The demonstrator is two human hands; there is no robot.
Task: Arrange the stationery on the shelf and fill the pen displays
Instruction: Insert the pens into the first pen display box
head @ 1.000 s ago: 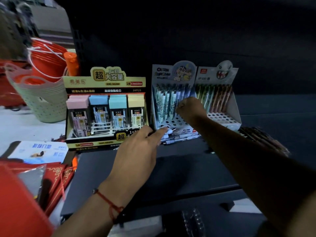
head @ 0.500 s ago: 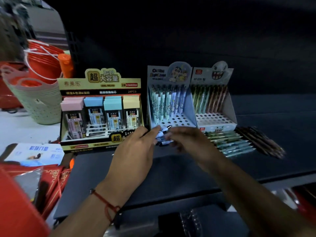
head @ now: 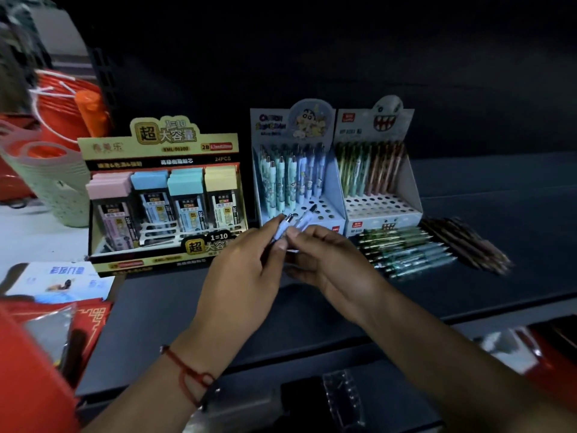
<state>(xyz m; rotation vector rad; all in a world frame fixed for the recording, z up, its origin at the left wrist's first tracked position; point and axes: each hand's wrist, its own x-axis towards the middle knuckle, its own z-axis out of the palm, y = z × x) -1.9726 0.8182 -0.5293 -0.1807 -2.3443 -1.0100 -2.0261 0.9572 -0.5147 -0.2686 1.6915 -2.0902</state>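
Two pen displays stand on the dark shelf. The blue cartoon display holds pens in its back rows, and its front holes are bare. The ghost display to its right holds green and brown pens at the back. My left hand and my right hand meet in front of the blue display, each pinching a pale blue pen with its tip pointing up and back. Loose green and brown pens lie on the shelf right of my hands.
A gold lead-refill display stands at the left of the shelf. Beyond it are a green basket and red buckets. Red packets and a white booklet lie at the lower left.
My right hand drew back from the blue display to the shelf, then both hands lifted pale blue pens off the shelf and brought them together. The view shifted slightly.
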